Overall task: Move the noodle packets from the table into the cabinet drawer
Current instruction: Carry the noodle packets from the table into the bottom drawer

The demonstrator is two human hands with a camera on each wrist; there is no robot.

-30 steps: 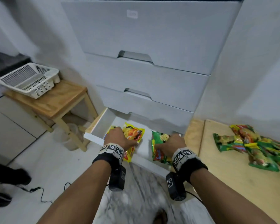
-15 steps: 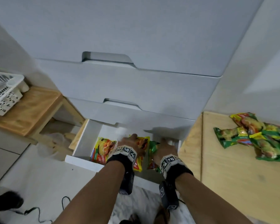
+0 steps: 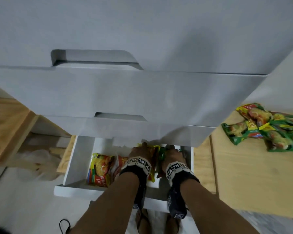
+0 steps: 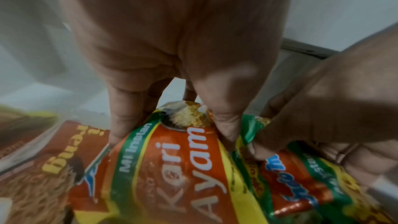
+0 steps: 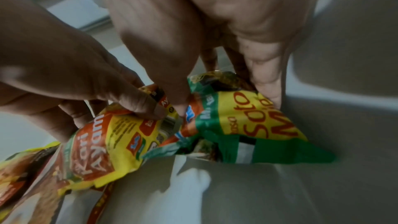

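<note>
Both hands are down inside the open bottom drawer (image 3: pixel 74 159) of the grey cabinet. My left hand (image 3: pixel 141 152) grips an orange-and-yellow noodle packet (image 4: pixel 178 168) by its top end, thumb and fingers pinching it. My right hand (image 3: pixel 172 153) grips a green-and-yellow noodle packet (image 5: pixel 247 122) the same way, just to the right of the first. The two packets stand edge to edge and touch. More packets (image 3: pixel 100 169) lie flat at the drawer's left. Several packets (image 3: pixel 267 130) lie in a heap on the wooden table (image 3: pixel 252 174) to the right.
Closed drawers (image 3: pixel 125 95) overhang the open one just above my hands. A low wooden stool (image 3: pixel 5 125) stands at the left, with a plastic bag (image 3: pixel 39 157) under it. My feet in sandals (image 3: pixel 142 220) are on the pale floor, and a black cable (image 3: pixel 64 225) lies at lower left.
Both hands have gone deeper and lower into the drawer with their packets, closing together. My head has leaned in, so the cabinet front fills the view.
</note>
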